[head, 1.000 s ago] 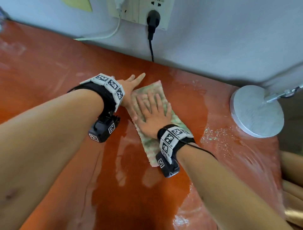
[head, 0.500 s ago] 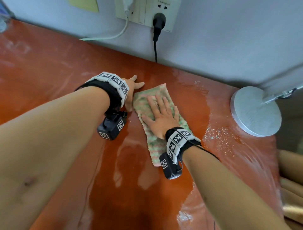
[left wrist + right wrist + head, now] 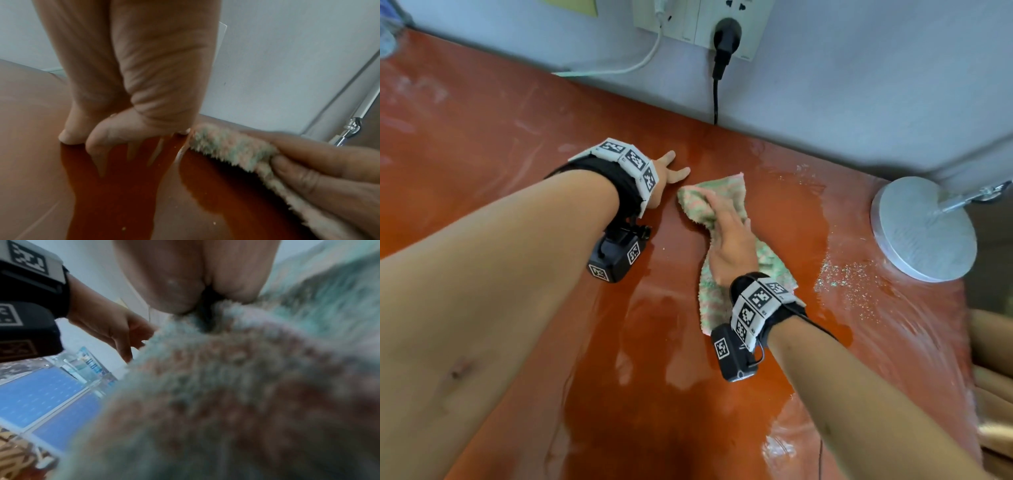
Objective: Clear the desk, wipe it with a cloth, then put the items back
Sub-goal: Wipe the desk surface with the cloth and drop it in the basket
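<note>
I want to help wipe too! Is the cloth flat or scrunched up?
Scrunched: the cloth bunches under the right hand gripping it.

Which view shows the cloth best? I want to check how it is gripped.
The head view: the whole cloth lies bunched on the desk under the right hand. The left wrist view shows only one edge, pinched by fingers; the right wrist view shows blurred pile.
</note>
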The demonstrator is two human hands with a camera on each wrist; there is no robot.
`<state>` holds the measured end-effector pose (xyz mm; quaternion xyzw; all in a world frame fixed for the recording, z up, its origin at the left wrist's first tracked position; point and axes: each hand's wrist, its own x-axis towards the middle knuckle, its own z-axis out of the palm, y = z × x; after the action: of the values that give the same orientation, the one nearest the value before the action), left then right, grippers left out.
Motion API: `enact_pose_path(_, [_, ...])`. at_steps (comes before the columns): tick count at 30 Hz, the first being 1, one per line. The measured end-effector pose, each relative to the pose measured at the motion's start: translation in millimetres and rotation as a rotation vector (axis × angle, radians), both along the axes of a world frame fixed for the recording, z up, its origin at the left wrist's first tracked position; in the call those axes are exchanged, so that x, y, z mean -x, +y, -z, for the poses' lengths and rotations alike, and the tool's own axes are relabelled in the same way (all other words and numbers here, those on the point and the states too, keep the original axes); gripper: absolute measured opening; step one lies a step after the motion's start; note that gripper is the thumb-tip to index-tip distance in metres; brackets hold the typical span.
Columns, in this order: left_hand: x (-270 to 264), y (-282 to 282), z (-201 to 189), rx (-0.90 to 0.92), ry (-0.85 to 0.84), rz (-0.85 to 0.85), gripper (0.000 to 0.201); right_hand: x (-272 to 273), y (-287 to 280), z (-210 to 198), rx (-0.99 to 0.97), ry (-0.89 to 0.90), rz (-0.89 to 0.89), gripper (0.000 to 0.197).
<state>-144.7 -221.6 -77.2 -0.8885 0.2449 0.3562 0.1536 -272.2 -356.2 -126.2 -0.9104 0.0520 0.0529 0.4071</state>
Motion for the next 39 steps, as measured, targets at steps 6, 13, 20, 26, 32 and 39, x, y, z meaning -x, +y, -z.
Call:
enact_pose_path(6, [5, 4, 1, 0.032, 0.001, -0.036, 0.094, 26, 34, -4, 0.315, 0.105, -0.475, 0.05])
enact_pose_path(13, [6, 1, 0, -0.065, -0.007, -0.007, 0.116, 4, 8, 11, 0.531, 0.25, -0.454, 0.052])
enact_pose_path(20, [2, 1, 5, -0.03, 0.059, -0.104, 0.133, -24, -67, 3, 0.38, 0.353, 0.185, 0.058])
enact_pose_path(26, [-13, -17, 0, 0.077, -0.032, -0.075, 0.112, -40, -7, 2, 0.417, 0.161, -0.245, 0.054])
enact_pose_path(32, [-27, -37, 30, 0.103, -0.028, -0.223, 0.16, -91, -39, 11, 0.568, 0.269, -0.247, 0.054])
enact_pose_path(39, [-19, -47, 33, 0.104, -0.152, -0.233, 0.116, -123, -114, 8, 0.459, 0.477, 0.102, 0.058])
